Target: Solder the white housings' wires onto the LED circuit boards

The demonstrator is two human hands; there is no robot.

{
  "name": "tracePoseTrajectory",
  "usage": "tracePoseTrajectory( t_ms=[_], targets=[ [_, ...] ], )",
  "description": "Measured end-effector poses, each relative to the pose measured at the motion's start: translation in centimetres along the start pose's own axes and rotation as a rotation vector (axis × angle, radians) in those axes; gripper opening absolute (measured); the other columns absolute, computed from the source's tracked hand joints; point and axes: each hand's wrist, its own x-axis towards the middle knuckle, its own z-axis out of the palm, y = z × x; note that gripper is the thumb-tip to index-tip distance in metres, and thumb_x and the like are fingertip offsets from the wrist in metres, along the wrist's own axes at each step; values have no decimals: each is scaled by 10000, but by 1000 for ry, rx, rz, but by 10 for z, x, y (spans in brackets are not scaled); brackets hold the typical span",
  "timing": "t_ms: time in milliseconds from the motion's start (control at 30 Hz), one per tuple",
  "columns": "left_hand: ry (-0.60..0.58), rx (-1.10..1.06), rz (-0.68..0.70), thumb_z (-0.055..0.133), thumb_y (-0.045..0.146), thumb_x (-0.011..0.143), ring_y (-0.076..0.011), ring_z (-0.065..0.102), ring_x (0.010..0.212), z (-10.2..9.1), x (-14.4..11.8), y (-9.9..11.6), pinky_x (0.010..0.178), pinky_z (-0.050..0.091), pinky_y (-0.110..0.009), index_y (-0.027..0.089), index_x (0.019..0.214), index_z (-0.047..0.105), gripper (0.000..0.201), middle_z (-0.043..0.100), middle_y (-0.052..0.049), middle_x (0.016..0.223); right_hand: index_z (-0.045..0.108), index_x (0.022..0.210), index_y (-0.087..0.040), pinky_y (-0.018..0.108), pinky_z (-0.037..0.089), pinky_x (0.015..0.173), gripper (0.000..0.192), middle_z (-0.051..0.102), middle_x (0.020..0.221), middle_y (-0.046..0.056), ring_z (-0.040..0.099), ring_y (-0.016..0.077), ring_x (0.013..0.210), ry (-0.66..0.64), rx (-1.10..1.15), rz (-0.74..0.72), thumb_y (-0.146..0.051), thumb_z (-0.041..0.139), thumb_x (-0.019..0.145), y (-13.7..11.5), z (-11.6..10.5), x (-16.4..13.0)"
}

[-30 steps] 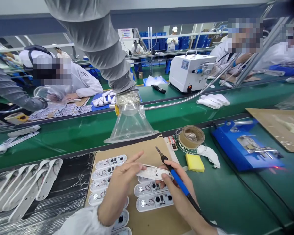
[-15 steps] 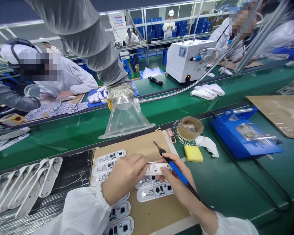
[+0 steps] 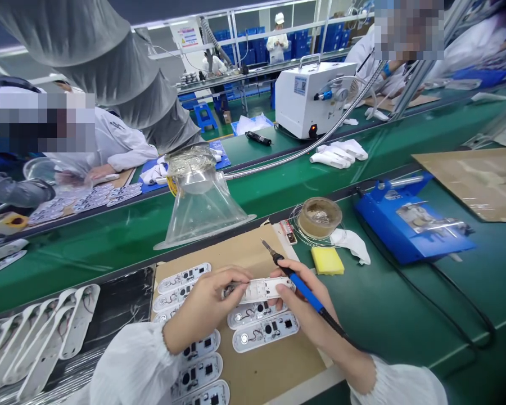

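Note:
A narrow white plastic casing (image 3: 262, 289) is held level above the cardboard, its recessed side facing up. My left hand (image 3: 200, 304) pinches around its left end; a small dark bit shows between thumb and fingers, too unclear to name. Under the thumb and fingers of my right hand (image 3: 314, 312) lies the casing's other end. That same hand also carries a blue-handled soldering iron (image 3: 306, 292), tip pointing up and away from the casing. Oblong white shells with circuit boards (image 3: 266, 333) lie just below, and more such shells (image 3: 200, 368) form a column partly hidden by my left arm.
A clear fume hood (image 3: 206, 211) hangs ahead. To the right are a round tub (image 3: 319, 218) ringed by thin wire, a yellow sponge (image 3: 328, 261) and a blue metal device (image 3: 409, 225). White shells (image 3: 81, 320) lie left. Co-workers sit across the bench.
The head view has shifted a little, so the bench appears further left. My left fingers have drawn back leftward along the casing, uncovering more of it. My right hand keeps its hold.

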Motion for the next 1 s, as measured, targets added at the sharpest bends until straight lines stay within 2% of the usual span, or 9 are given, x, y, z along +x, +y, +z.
tracePoseTrajectory(
  t_ms=[200,367,467,533,600,667,800,933,1000],
  targets=[
    [-181,-161,-123,604,243,984,-195,766,971,-4,2,-4,917,607,-360,252,966,757,154,807,-41,1063,624,1374,-275,316,670,688,440,739,1226,80,771,175,762,11,37,-18,-440,749,986,-3,-4,2],
    [-284,-215,-169,553,311,1042,-170,708,840,0,3,-5,769,571,-299,240,943,719,206,768,-25,964,608,1444,-317,325,671,680,471,723,1322,91,776,178,753,6,-8,-56,-452,725,1009,-7,-12,6],
    [-334,-200,-228,499,346,1069,-159,645,751,5,9,-1,677,534,-275,241,942,662,231,708,-1,882,625,1466,-336,400,671,928,470,711,1407,81,792,242,1027,55,-187,-116,-473,697,1023,-17,-19,9],
    [-308,-166,-209,476,321,1075,-168,651,812,9,15,1,739,547,-291,242,941,637,224,691,-10,929,618,1502,-323,455,569,1138,488,700,1447,75,684,283,1321,112,-318,-169,-484,661,1044,-21,-26,11],
    [-240,-123,-155,466,272,1071,-181,665,936,16,21,1,852,555,-319,240,927,622,215,679,-32,1034,564,1565,-310,482,495,1217,539,694,1465,76,584,290,1449,159,-383,-228,-493,630,1062,-23,-35,10],
    [-171,-70,-122,450,225,1065,-178,659,956,26,25,-2,868,557,-328,235,921,610,216,648,-52,1127,502,1614,-311,499,473,1234,576,692,1470,76,576,285,1458,198,-417,-268,-487,610,1077,-21,-45,8],
    [-127,63,-125,432,126,1024,-159,634,834,51,28,-8,731,558,-325,231,957,613,220,578,-82,1280,469,1630,-345,502,483,1222,550,713,1444,52,621,268,1412,254,-443,-304,-442,579,1100,-17,-60,-2],
    [-112,221,-136,413,122,1034,-222,641,944,72,28,-9,831,587,-451,228,961,638,259,517,-121,1412,506,1608,-335,543,442,1246,540,742,1392,58,584,300,1448,324,-442,-320,-450,598,1088,-9,-69,-15],
    [-98,294,-123,424,128,1035,-256,629,992,80,27,-9,860,587,-508,227,961,642,251,501,-134,1459,535,1590,-329,556,478,1207,536,751,1367,71,627,325,1393,372,-413,-308,-458,618,1076,-3,-73,-21]
  ],
)
